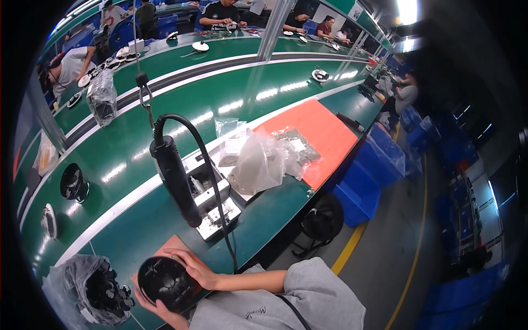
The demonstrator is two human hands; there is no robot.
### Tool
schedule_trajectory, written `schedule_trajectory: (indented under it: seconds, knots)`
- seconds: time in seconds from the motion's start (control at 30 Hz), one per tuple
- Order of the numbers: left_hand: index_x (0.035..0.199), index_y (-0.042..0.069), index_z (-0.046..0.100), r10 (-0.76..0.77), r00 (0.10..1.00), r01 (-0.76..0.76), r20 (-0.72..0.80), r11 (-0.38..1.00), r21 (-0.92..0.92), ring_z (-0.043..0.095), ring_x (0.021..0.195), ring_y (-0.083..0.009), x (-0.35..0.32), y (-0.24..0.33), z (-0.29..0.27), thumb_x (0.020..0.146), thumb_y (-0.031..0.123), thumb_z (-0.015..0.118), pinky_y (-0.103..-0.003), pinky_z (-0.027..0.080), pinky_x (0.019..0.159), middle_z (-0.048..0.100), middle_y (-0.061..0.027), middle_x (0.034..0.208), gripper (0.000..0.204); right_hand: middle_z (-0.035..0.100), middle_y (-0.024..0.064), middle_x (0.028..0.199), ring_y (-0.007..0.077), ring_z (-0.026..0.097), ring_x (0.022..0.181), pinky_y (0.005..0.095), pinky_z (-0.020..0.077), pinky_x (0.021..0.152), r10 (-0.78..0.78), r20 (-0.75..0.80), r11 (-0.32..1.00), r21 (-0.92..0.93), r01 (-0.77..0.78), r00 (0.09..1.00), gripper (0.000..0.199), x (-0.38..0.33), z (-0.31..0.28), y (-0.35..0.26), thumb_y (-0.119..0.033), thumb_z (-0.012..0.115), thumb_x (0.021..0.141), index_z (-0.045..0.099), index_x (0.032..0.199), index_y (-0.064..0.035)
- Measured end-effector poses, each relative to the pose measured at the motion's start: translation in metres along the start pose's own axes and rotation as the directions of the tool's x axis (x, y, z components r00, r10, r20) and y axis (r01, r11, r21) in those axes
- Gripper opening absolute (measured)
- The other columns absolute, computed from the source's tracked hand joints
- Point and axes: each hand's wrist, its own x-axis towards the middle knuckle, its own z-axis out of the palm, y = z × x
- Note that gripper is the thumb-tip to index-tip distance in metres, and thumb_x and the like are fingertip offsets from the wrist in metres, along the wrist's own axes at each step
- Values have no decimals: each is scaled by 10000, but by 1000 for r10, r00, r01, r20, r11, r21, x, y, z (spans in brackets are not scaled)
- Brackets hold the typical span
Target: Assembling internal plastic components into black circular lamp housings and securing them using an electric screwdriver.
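Both hands are on a black round bowl-shaped housing that lies over an orange-red mat. My left hand curls around its lower left rim. At the upper right side, the fingers of my right hand press against the rim, with the thumb side partly hidden. Left of the housing is a clear plastic bag holding several small black parts. Above the hands, a black electric screwdriver hangs from a metal hook, its cable looping down to the bench.
Beside the screwdriver sits a white screw-feeder box. Plastic bags of small parts lie near an orange sheet. Another black housing stands on the green conveyor. A stool and blue bins are right of the bench.
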Motion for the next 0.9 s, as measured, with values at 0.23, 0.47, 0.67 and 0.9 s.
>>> schedule_trajectory:
  seconds: [0.23,0.47,0.67,0.9]
  knots:
    - [1351,0,322,-198,962,211,186,976,-54,415,1218,-243,-4,38,27,842,508,456,-354,333,1022,400,-143,1312,731,252,171,1438,261,201,1373,366,148,1120,-5,-26,953,302,13,1000,760,-7,7,8,-514,369,941,123,1427,16]
    - [1395,70,340,-32,989,38,146,998,-42,465,1215,-277,-15,-19,8,926,511,381,-394,382,1026,431,-141,1359,645,373,184,1362,268,305,1316,357,206,1098,67,-84,989,136,-55,994,619,-1,6,2,-301,464,908,257,1384,35]
    - [1375,14,334,-167,937,214,308,969,-125,459,1222,-262,1,-48,4,960,408,312,-360,381,1014,446,-154,1337,573,412,217,1306,328,380,1246,368,266,1064,74,-293,996,-18,-83,953,563,1,7,14,-222,481,854,333,1329,43]
    - [1256,-20,455,87,992,-53,-97,951,306,438,1190,-249,33,-30,-49,971,283,366,-374,336,1012,456,-152,1281,426,402,203,1312,305,366,1256,359,253,1073,64,-274,997,60,-49,960,555,3,9,13,-210,457,852,329,1327,48]
